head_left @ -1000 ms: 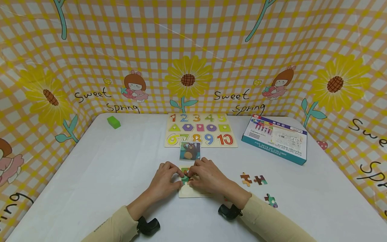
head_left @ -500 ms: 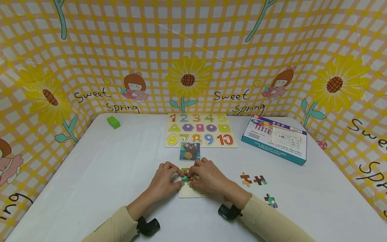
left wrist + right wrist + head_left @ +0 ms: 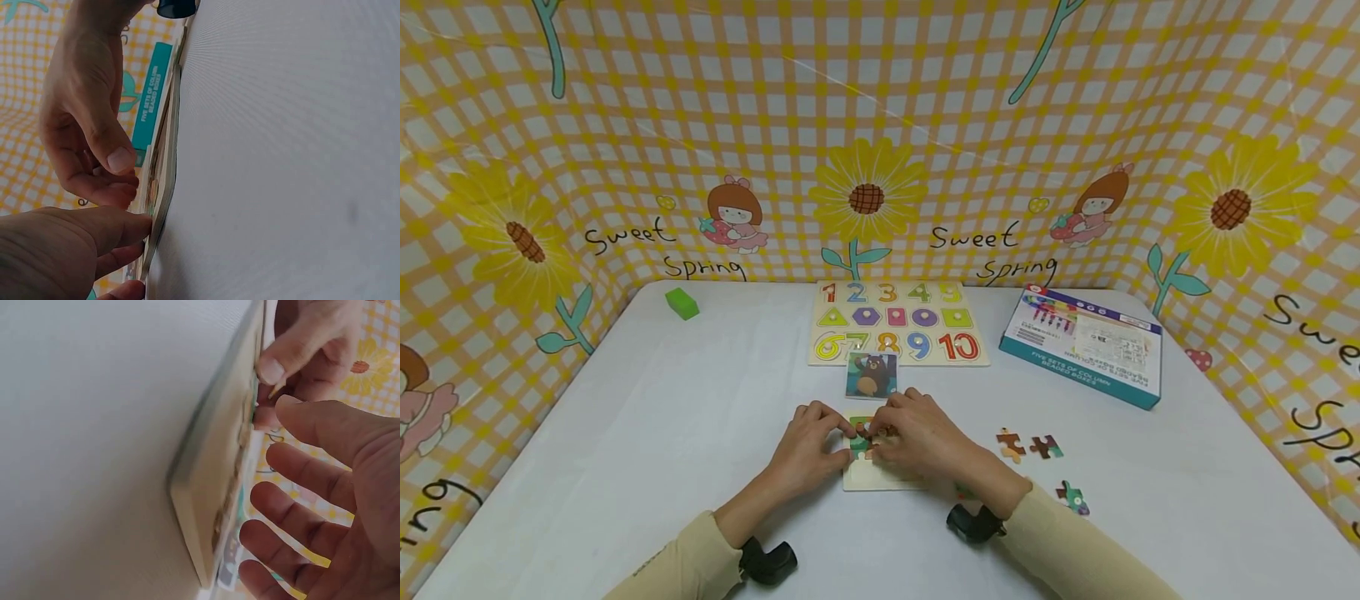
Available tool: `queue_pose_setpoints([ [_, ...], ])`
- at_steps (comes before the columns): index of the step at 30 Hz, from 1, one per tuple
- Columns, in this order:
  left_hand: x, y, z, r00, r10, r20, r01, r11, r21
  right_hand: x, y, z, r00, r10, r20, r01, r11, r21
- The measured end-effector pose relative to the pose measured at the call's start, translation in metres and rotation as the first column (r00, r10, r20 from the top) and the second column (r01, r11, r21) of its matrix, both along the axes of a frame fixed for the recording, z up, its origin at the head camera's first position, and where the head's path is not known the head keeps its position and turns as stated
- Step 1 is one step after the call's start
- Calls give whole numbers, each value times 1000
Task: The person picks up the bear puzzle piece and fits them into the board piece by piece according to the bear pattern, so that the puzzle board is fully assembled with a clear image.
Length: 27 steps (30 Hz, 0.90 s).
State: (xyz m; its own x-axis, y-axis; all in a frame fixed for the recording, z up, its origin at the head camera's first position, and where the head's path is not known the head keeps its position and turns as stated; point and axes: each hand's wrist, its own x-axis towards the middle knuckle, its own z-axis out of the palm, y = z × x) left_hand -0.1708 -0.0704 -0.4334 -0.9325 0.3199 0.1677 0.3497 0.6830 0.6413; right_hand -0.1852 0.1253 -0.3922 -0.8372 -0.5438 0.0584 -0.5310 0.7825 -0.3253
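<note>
A small wooden puzzle board [image 3: 868, 478] lies on the white table in front of me, with green and brown jigsaw pieces [image 3: 859, 448] in its upper left part. My left hand [image 3: 808, 442] holds the board at its left edge, thumb and fingertips at the rim; the thumb [image 3: 128, 226] shows there in the left wrist view. Over the board's right side hovers my right hand [image 3: 917, 433], hiding part of it. The right wrist view shows its fingers [image 3: 297, 465] spread and loosely bent, holding nothing. A bear picture card [image 3: 871, 375] lies just beyond the board.
Loose jigsaw pieces lie to the right: two brown ones [image 3: 1028, 446], a green one [image 3: 1072, 497], and another [image 3: 964, 492] partly hidden by my right wrist. Behind are a number board [image 3: 898, 323], a teal-sided box [image 3: 1082, 346] and a green block [image 3: 682, 303].
My right hand has shifted slightly right and up from the pieces, showing more brown on the board. My left hand has stayed in place.
</note>
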Motion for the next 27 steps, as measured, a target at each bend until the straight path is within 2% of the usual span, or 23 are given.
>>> queue_pose_setpoints([
  [5,1,0,0,1000,-2,5,2,1000,5,1,10,9,1000,-20,-11,20,1000,-16],
  [12,1,1,0,1000,1,16,-1,1000,8,4,40,18,996,-90,10,91,995,-37],
  [21,1,0,0,1000,0,16,0,1000,2,14,85,21,982,-190,14,190,980,-49],
  [27,1,1,0,1000,5,28,-6,1000,3,18,113,22,974,-227,27,228,970,-82],
])
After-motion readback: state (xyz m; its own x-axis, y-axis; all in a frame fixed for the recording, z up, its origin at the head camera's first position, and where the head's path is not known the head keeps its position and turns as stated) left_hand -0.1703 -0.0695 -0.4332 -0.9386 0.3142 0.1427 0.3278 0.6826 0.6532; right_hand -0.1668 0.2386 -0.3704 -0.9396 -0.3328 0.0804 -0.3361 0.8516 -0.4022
